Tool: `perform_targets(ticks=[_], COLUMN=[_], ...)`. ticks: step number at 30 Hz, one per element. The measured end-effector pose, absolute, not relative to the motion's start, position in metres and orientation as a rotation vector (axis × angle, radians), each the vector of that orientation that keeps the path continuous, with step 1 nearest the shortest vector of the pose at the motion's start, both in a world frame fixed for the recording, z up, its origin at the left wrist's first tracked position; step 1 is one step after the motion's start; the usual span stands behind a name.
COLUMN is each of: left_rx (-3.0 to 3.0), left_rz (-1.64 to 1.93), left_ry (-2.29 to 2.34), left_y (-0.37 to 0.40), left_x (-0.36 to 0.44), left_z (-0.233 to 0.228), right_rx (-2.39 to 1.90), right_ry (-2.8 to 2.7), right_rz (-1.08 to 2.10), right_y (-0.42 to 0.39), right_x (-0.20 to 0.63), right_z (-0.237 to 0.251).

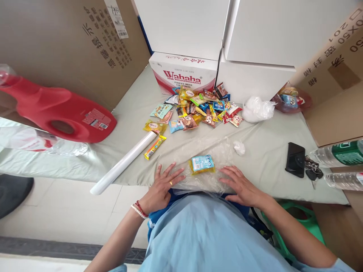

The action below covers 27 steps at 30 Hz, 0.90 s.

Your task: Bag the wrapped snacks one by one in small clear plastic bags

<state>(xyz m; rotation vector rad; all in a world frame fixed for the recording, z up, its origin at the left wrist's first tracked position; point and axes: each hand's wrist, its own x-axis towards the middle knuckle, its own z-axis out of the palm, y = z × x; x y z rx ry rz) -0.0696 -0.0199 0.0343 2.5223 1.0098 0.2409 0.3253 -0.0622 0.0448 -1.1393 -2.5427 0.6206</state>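
Note:
A sheet of clear plastic film lies spread at the front edge of the cloth-covered table. On its middle rest snack packets: a light blue one on top of a yellow one. My left hand lies on the film's left side, fingers spread. On the right side my right hand touches the film, its fingers stretched out. Neither hand holds anything. Left of the film are a yellow-orange snack bar and a white roll, apparently plastic film.
A heap of snack packets lies behind, before a Wahaha carton. White plastic bags sit to its right. A black phone, keys and bottles are at the right. A red jug stands left.

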Motion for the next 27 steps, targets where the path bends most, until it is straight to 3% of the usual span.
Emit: perform_targets(ticks=[3,8,12,15,18,22,25,27], left_rx=[2.455,2.257,2.096,2.023,2.011,2.024,2.017,2.017], left_rz=[0.231,0.483,0.547,0.583,0.629,0.679,0.793,0.942], left_ry=[1.035,1.246,1.437,1.655,1.875,1.992,2.046,2.132], left_y=[-0.02,-0.005,0.014,0.024,0.025,0.022,0.019,0.012], left_x=[-0.07,-0.068,-0.058,-0.047,-0.037,-0.028,-0.028,-0.031], left_z=[0.025,0.018,0.018,0.015,0.008,0.004,0.008,0.013], right_rx=[-1.173,-1.086,-1.435,-1.895,-2.095,-1.785,-1.372,-1.359], right_ry=[-2.472,-2.252,-2.154,-2.282,-2.398,-2.437,-2.522,-2.516], right_rz=[0.545,0.806,0.994,0.807,0.538,0.359,0.611,0.758], right_y=[-0.068,-0.024,0.031,0.063,0.075,0.067,0.059,0.057], right_x=[0.33,0.321,0.308,0.296,0.285,0.268,0.256,0.25], right_z=[0.031,0.056,0.073,0.07,0.071,0.084,0.083,0.075])
